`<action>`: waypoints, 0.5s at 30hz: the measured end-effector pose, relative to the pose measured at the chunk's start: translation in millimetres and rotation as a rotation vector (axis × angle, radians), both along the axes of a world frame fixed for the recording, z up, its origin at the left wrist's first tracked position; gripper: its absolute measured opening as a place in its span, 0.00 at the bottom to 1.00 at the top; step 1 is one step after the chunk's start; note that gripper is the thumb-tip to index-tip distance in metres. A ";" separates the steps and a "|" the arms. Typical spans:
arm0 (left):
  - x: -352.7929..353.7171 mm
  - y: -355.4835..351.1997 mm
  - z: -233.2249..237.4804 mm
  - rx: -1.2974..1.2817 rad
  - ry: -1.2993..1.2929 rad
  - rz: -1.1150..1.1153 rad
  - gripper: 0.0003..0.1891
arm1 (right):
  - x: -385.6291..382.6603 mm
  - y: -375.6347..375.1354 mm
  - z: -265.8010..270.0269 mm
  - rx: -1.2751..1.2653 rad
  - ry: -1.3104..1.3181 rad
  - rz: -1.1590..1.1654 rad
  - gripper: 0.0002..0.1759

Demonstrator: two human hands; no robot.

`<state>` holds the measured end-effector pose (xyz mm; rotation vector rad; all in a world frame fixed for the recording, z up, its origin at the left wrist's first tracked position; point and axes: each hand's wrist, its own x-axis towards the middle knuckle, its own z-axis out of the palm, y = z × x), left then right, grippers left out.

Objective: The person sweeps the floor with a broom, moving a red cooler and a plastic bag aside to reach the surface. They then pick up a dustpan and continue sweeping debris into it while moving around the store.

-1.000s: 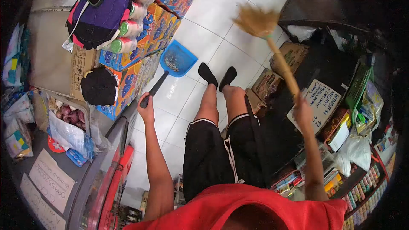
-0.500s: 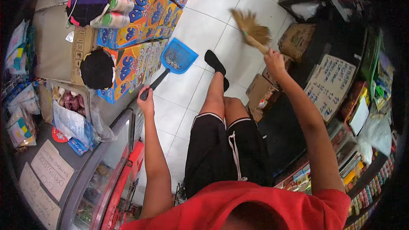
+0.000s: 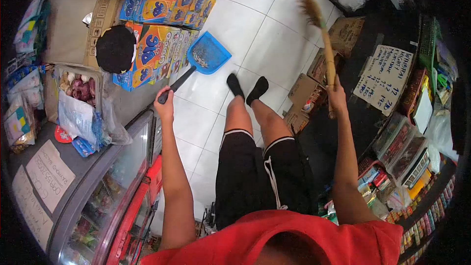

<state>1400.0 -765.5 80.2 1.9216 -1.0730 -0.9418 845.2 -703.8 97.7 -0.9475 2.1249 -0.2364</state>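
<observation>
My left hand (image 3: 165,104) is closed around the black handle of a blue dustpan (image 3: 210,53), which lies on the white tiled floor (image 3: 267,44) with small light and grey debris in its pan. My right hand (image 3: 337,99) grips the wooden handle of a broom (image 3: 327,51). The broom's tan bristles are at the upper right, blurred, and apart from the dustpan. Both of my feet, in black socks, are on the floor below the dustpan.
Stacked orange and blue boxes (image 3: 147,49) stand left of the dustpan. A glass-fronted case (image 3: 115,181) is at the lower left. Open cardboard boxes (image 3: 301,91) sit right of my feet, beside a dark counter (image 3: 321,140) with a handwritten sign (image 3: 381,79).
My right hand has moved down and slightly right, and the broom now points upward with its bristles farther up and right. My feet have moved apart. My left hand still holds the dustpan.
</observation>
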 end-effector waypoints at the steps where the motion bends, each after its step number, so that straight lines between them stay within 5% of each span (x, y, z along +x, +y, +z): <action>1: 0.3 -0.7 -3.0 0.004 0.003 0.001 0.09 | 4.1 2.3 4.0 0.023 0.090 -0.107 0.32; 4: 4.3 -8.5 -19.7 0.043 -0.010 0.015 0.07 | -16.6 -15.9 -68.3 0.023 0.138 -0.036 0.28; 6: 8.1 -14.2 -33.9 0.027 -0.035 0.001 0.07 | -8.1 -40.4 -131.1 0.190 -0.096 -0.228 0.22; 8: 7.2 -24.1 -29.5 0.042 -0.059 -0.025 0.07 | 72.8 -71.8 -97.4 0.237 -0.631 -0.550 0.19; 11: 9.9 -30.4 -30.5 0.069 -0.107 -0.053 0.07 | 185.7 -59.4 -135.3 0.165 -0.745 -0.394 0.15; 15: 15.1 -40.3 -40.3 0.004 -0.106 -0.087 0.07 | 224.9 -45.8 -45.9 0.177 -0.878 -0.367 0.19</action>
